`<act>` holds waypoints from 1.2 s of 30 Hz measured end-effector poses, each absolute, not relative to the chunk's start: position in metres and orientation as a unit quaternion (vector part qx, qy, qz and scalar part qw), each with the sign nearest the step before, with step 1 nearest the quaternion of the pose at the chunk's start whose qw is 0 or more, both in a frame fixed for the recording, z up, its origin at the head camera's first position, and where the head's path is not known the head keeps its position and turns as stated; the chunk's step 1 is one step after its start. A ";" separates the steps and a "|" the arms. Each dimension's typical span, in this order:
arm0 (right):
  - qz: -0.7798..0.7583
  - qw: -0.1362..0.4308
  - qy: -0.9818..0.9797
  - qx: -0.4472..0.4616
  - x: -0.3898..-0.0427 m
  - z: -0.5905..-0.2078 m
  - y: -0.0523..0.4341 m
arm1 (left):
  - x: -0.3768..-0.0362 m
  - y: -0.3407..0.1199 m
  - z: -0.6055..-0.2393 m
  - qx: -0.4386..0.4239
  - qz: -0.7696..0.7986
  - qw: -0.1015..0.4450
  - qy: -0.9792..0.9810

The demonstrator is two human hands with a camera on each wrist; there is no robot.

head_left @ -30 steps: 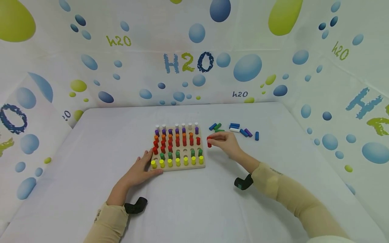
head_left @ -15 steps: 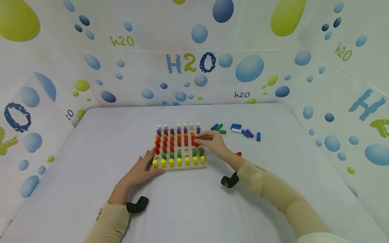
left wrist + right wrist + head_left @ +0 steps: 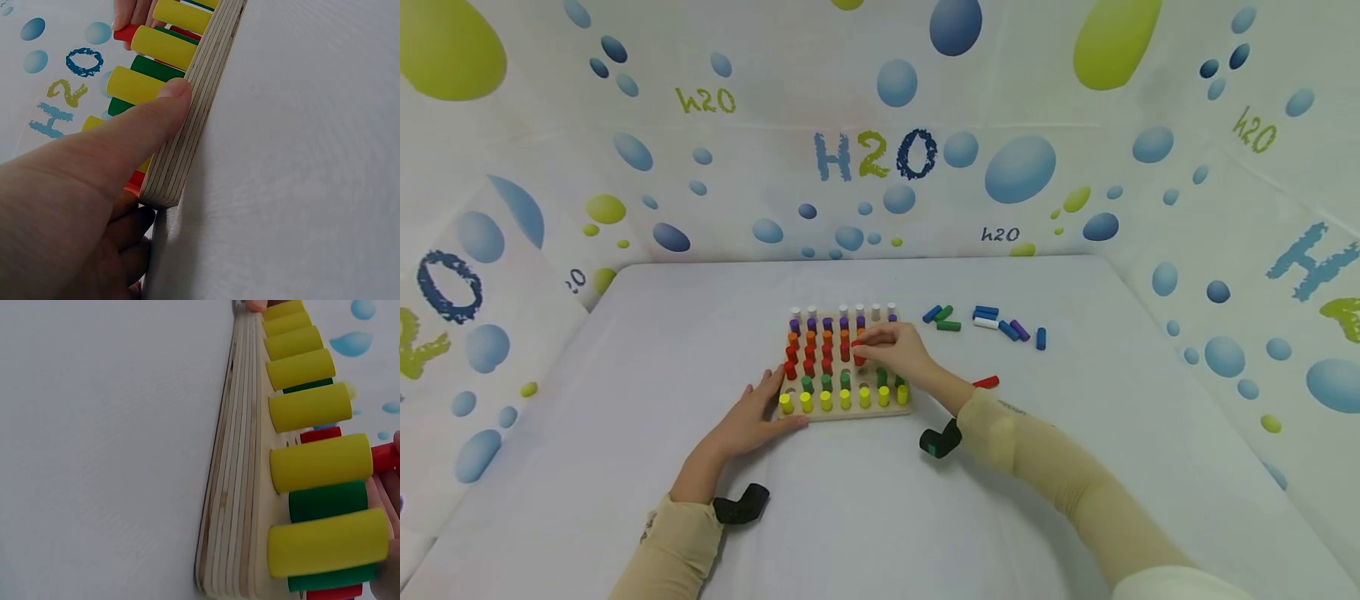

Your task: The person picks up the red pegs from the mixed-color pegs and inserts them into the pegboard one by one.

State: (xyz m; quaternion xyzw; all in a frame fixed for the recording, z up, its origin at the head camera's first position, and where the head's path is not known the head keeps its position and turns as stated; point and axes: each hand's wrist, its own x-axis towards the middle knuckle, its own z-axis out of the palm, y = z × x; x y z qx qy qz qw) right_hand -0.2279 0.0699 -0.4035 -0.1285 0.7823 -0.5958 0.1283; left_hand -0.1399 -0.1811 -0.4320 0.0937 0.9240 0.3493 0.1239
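Note:
A wooden pegboard [image 3: 850, 416] carries rows of upright round pegs: white, purple, orange, red, green and, along the front, yellow [image 3: 845, 402]. My left hand [image 3: 747, 421] holds its near left corner. In the left wrist view the thumb [image 3: 144, 128] presses the front edge while the other fingers bend against the left side. Over the middle right of the board, my right hand [image 3: 901, 350] pinches a red peg [image 3: 859, 354] between thumb and fingertips. That peg [image 3: 385, 457] also shows behind the yellow pegs in the right wrist view. The right hand hides several pegs and holes.
Right of the board lies a loose red peg [image 3: 987, 382], close by the right forearm. Farther back are loose green pegs [image 3: 948, 326], blue pegs [image 3: 1041, 338], a white peg [image 3: 986, 323] and a purple peg [image 3: 1020, 330]. A patterned cloth [image 3: 775, 200] hangs behind the white table.
The right hand has carried the red peg leftward from beside the board to over it. The loose red peg, earlier behind the forearm, now shows. The left hand has stayed at the corner.

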 end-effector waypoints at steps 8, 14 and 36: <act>-0.573 0.135 0.792 -0.163 -0.229 -0.403 0.057 | -0.139 -0.182 -0.432 0.088 0.347 0.121 0.926; -0.549 0.136 0.807 -0.170 -0.232 -0.408 0.051 | -0.139 -0.181 -0.431 0.089 0.346 0.125 0.926; -0.493 0.142 0.839 -0.183 -0.230 -0.408 0.046 | -0.140 -0.181 -0.432 0.085 0.346 0.126 0.926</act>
